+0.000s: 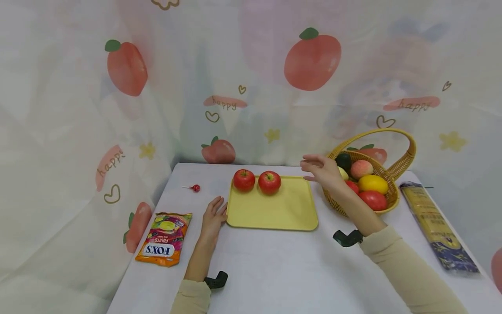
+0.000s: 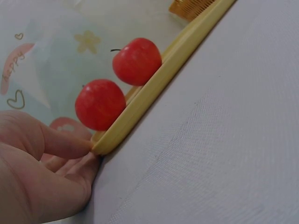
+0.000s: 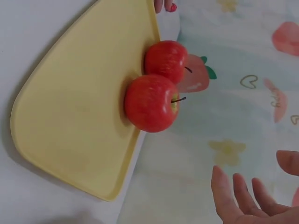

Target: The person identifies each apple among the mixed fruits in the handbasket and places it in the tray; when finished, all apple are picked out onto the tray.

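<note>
In the head view a yellow tray (image 1: 274,213) carries two red apples, a left apple (image 1: 244,180) and a right apple (image 1: 269,182), along its back left edge. My left hand (image 1: 212,220) is at the tray's left side. The left wrist view shows its thumb (image 2: 70,145) touching the tray's rim (image 2: 135,109), the other fingers relaxed and partly hidden below. Raised between the tray and a wicker basket (image 1: 337,205), my right hand (image 1: 323,172) holds nothing. Its fingers (image 3: 240,193) are spread and slightly bent in the right wrist view, apart from the apples.
The handled basket holds a dark green fruit (image 1: 344,161), a peach (image 1: 361,169), a lemon (image 1: 372,184) and a red mango-like fruit (image 1: 373,200). A long noodle-like packet (image 1: 437,226) lies far right. At left are a lollipop (image 1: 195,188) and a FOX'S candy bag (image 1: 164,240).
</note>
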The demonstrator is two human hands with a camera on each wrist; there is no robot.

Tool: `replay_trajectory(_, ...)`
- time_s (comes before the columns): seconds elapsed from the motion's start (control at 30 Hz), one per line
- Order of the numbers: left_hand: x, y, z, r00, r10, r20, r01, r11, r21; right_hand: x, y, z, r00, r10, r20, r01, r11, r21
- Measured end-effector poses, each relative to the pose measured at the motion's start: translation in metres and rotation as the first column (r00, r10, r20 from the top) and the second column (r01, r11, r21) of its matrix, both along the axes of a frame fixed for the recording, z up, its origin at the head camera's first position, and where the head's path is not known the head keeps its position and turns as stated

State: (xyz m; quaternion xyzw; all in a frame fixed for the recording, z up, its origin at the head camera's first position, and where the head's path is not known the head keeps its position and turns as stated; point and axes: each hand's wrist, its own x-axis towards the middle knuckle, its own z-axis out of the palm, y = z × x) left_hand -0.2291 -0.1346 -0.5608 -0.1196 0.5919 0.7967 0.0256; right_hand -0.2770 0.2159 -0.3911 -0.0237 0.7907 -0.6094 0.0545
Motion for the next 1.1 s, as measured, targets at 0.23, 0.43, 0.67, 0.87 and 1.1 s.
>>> replay_trajectory(0.23,-0.001,0.001,0.000,1.000,0.017,-0.004,-0.017,1.000,-0.001,0.010,0.017,0.009,0.999,-0.021,-0.041,0.021,1.000,-0.001)
replay_trajectory(0.43,0.000,0.001,0.001,1.000,0.015,0.002,-0.015,1.000,-0.001,0.016,0.035,0.014,0.998,-0.022,-0.057,0.021,1.000,-0.009)
replay_trajectory(0.67,0.002,0.002,0.001,1.000,0.007,0.001,-0.007,1.000,0.003,0.022,0.057,0.021,0.998,-0.045,-0.046,0.042,0.997,-0.069)
replay_trajectory(0.87,0.001,0.002,0.001,1.000,0.011,0.009,-0.011,1.000,0.001,0.026,0.077,0.023,0.996,-0.053,-0.077,0.055,0.998,0.022)
replay_trajectory(1.1,0.001,0.003,0.000,1.000,0.009,-0.004,-0.009,1.000,0.009,0.023,0.101,0.014,0.997,-0.064,-0.050,0.070,0.988,0.136)
